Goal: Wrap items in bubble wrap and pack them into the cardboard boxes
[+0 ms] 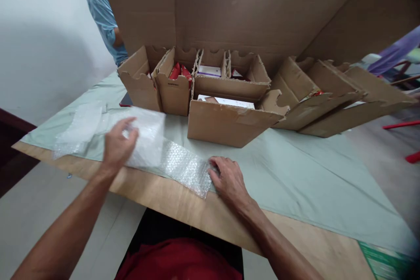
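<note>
A strip of bubble wrap (187, 165) lies along the front of the cloth-covered table. My right hand (229, 179) is at its right end, fingers curled down onto the edge of the strip. My left hand (118, 145) hovers over a whitish translucent plastic sheet (147, 135), with thumb and forefinger curved apart and nothing visible between them. That sheet overlaps the left end of the bubble wrap and is smeared by motion. Farther left lie more clear wrap pieces (83, 124).
Several open cardboard bins (229, 124) stand behind the wrap, some holding red packets (180, 72) and white boxes (210, 71). A tall cardboard panel (236, 13) rises behind them. A person's blue sleeve (103, 13) shows at back left. The table's bare wooden edge (157, 194) runs nearest me.
</note>
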A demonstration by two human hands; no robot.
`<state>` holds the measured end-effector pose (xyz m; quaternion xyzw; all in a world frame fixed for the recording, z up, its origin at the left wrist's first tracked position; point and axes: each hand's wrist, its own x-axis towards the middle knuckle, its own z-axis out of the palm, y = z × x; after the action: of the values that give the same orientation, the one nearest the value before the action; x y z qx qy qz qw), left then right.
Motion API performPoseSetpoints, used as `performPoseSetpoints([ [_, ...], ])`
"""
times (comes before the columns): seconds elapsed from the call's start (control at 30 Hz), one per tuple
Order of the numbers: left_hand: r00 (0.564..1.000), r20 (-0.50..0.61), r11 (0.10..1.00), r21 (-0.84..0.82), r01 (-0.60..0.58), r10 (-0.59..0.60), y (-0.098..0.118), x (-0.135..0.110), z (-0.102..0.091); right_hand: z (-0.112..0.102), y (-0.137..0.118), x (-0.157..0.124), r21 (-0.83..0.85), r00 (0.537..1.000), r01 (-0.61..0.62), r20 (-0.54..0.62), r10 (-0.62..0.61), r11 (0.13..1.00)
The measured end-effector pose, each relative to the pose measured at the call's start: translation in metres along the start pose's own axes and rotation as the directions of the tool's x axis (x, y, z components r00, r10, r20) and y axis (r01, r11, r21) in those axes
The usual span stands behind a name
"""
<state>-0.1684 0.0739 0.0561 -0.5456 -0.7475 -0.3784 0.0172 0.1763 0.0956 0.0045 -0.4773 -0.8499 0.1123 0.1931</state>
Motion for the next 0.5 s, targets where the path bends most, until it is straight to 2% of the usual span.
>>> performPoseSetpoints([
  [0.03,0.994,-0.086,0.997,0.022,0.072,-0.07,-0.01,0.019,-0.013,0.001,0.001,0.001,0.007,1.0,-0.006,0.0,0.006,1.0],
  [0.1,0.981,-0.145,0.99,0.048,0.133,-0.125,-0.028,0.054,-0.031,0.001,0.001,0.004,0.016,1.0,-0.016,0.026,0.015,1.0],
  [0.13,0.977,-0.158,0.984,0.077,0.159,-0.146,-0.035,0.067,-0.035,0.0,0.002,0.005,0.022,0.999,-0.021,0.045,0.02,1.0],
  [0.2,0.981,-0.165,0.983,0.137,0.122,-0.098,-0.042,0.077,-0.033,-0.008,0.006,0.006,0.046,0.997,-0.035,0.074,0.031,0.998],
  [0.23,0.985,-0.161,0.983,0.16,0.087,-0.061,-0.043,0.074,-0.028,-0.014,0.009,0.004,0.065,0.996,-0.046,0.078,0.041,0.997],
  [0.3,0.993,-0.105,0.986,0.164,-0.028,0.046,-0.038,0.052,-0.011,-0.031,0.02,-0.002,0.104,0.995,-0.085,0.068,0.078,0.991],
  [0.37,0.979,0.045,0.973,0.105,-0.204,0.2,-0.027,0.017,0.007,-0.052,0.036,-0.014,0.133,0.99,-0.131,0.064,0.123,0.982],
  [0.43,0.893,0.214,0.915,-0.006,-0.403,0.395,-0.014,-0.019,0.022,-0.074,0.057,-0.029,0.146,0.981,-0.187,0.084,0.176,0.972],
  [0.5,0.793,0.305,0.845,-0.088,-0.528,0.527,0.0,-0.048,0.029,-0.092,0.081,-0.046,0.123,0.962,-0.261,0.109,0.248,0.958],
])
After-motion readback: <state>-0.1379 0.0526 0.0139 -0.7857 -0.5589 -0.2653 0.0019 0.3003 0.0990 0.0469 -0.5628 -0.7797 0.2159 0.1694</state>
